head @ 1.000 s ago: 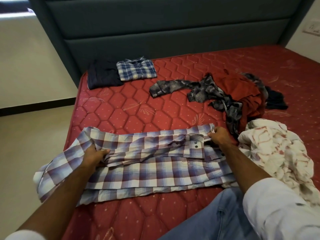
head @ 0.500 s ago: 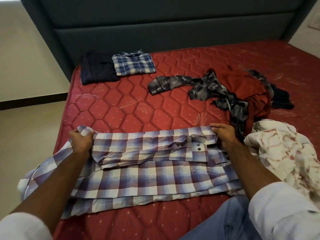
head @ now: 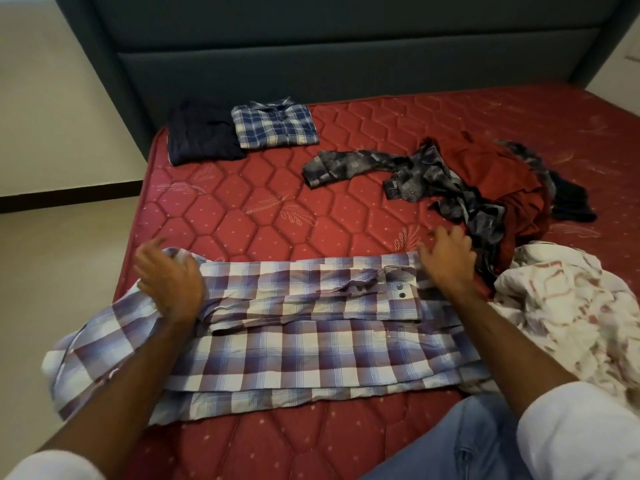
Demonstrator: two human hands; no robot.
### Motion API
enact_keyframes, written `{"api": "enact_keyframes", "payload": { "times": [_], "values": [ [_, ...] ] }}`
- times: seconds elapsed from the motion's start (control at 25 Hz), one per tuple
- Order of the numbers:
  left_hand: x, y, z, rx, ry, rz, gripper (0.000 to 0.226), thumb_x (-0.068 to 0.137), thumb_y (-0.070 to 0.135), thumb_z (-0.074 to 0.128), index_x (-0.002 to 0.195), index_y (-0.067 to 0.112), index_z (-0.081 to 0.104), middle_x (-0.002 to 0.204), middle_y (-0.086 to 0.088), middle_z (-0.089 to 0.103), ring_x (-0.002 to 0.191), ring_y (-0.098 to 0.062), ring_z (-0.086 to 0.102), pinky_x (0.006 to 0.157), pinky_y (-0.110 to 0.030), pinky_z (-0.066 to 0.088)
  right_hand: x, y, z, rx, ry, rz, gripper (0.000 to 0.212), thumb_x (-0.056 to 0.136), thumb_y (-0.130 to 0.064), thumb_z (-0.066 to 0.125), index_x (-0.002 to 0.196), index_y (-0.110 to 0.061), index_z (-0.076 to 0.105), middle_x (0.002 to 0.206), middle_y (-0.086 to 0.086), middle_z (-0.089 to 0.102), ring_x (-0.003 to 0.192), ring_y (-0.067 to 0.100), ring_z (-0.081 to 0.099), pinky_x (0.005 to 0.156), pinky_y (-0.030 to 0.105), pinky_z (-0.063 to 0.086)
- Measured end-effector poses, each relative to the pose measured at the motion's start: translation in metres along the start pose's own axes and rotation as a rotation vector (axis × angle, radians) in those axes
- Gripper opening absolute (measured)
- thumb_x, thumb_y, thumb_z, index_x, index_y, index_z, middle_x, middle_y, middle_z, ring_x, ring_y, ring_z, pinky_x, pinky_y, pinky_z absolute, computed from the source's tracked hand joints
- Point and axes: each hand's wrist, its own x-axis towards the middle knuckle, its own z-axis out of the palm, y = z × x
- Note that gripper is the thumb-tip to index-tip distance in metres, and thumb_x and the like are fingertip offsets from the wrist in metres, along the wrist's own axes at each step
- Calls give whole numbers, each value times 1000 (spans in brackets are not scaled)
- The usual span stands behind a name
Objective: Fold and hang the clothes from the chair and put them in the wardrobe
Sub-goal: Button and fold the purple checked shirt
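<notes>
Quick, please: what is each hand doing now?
Left hand: fingers spread, resting on the checked shirt.
Right hand: open, holding nothing.

Red quilted mattress (head: 263, 209), teal padded headboard (head: 311, 53), prob. beige floor (head: 62, 265).

L hand (head: 169, 289) & R hand (head: 446, 259) both out front, fingers spread, blurred.

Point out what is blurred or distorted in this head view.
Head view: both hands smear with motion, the right hand worst at its fingers; the left hand is softer-edged; the checked shirt stays fairly sharp; the wide lens splays the headboard edges.
</notes>
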Motion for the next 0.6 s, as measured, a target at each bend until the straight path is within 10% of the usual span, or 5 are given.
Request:
{"api": "enact_keyframes", "payload": {
  "times": [0.12, 0.24, 0.44, 0.6],
  "values": [
    [-19, 7, -6, 176, -246, 658, 35, 101, 36, 47, 127, 13, 53, 138, -11, 50, 125, -30, 48, 104, -54, 36, -16, -37, 1, 3, -380, -267, 53, 92, -75, 46, 95, -26, 65, 108, 0, 65, 112, 21, 51, 109, 55, 29],
    [-30, -14, 8, 423, -591, 848, 72, 101, 64, 18, 144, 15, 48, 152, -10, 46, 139, -32, 44, 111, -55, 33, -8, -45, 9, 7, -641, -244, 94, 49, -107, 45, 87, -25, 70, 95, -3, 71, 101, 22, 63, 99, 48, 46],
    [-40, -38, 22, 619, -738, 753, 89, 97, 74, 4, 159, 16, 28, 165, -11, 28, 153, -38, 19, 119, -66, 14, 5, -37, -11, 396, -912, -136, 60, 97, -63, 48, 132, -17, 64, 139, -4, 58, 130, 19, 53, 113, 42, 39],
    [-45, -16, 8, 480, -730, 924, 77, 101, 68, 5, 160, 23, 26, 167, -5, 23, 155, -28, 16, 122, -61, 17, 9, -32, -12, 137, -922, -274, 30, 91, -42, 71, 100, -14, 71, 103, -4, 68, 98, 14, 61, 82, 31, 48]
  ]
}}
